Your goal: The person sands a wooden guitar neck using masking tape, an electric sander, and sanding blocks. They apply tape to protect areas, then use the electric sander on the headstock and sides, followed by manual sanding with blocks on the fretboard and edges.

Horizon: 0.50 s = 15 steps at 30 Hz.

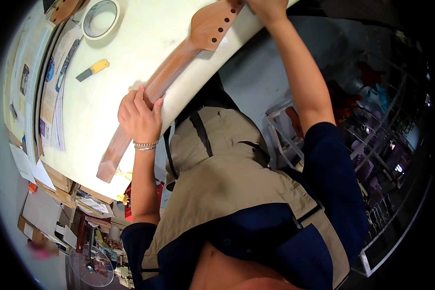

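Note:
A brown wooden guitar neck [171, 70] lies slantwise on the pale table, its headstock with several dark round holes pointing up to the right. My left hand [141, 116], with a beaded bracelet on the wrist, is closed over the neck's lower half, thumb on one side and fingers on the other. The neck's squared heel sticks out below that hand. At the top edge of the view, my right hand [270, 9] is beside the headstock's tip; its fingers are cut off by the frame, so their grip is hidden.
On the pale table [130, 63] are a roll of tape [85, 24] and a small yellow-and-grey tool [93, 70]. Papers [58, 113] and a cutter-like tool [67, 63] line the left. A metal rack [377, 159] with guitar bodies stands right; a fan [91, 267] is lower left.

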Each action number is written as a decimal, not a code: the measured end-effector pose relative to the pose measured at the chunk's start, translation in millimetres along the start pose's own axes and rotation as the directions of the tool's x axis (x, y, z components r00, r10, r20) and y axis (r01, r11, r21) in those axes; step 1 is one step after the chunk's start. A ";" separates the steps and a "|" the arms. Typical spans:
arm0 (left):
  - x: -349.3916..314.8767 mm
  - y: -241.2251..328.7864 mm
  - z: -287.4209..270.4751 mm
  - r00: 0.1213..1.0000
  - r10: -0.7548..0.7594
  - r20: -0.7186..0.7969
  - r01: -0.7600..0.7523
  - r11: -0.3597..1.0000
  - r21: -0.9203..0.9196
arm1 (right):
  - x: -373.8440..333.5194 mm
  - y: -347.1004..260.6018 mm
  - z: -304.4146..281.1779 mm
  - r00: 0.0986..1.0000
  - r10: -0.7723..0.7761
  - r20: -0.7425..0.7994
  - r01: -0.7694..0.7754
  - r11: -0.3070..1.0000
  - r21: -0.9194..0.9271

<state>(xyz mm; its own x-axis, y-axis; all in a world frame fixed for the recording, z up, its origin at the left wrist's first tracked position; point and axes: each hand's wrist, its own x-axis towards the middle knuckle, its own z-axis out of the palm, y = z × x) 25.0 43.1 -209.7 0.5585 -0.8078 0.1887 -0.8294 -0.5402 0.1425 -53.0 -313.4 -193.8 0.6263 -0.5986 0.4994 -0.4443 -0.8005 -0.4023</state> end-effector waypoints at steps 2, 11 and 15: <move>0.6 -0.7 0.5 1.000 -0.004 0.002 0.004 1.000 -0.012 | -17.1 -7.2 10.1 0.974 0.202 0.099 -0.197 0.978 -0.063; 2.5 -1.8 -2.6 1.000 0.012 0.021 -0.012 1.000 -0.012 | -25.8 -33.7 16.2 0.966 0.127 0.224 -0.135 0.991 0.024; 2.2 -2.9 -0.1 1.000 0.012 0.009 -0.012 1.000 -0.003 | -50.7 -59.4 33.6 0.971 0.174 0.161 -0.165 0.984 -0.066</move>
<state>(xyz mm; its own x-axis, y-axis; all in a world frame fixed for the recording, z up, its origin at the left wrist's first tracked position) 28.6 42.9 -209.6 0.5485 -0.8163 0.1814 -0.8359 -0.5298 0.1433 -36.8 -234.5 -221.0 0.6344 -0.7159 0.2916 -0.5831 -0.6908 -0.4275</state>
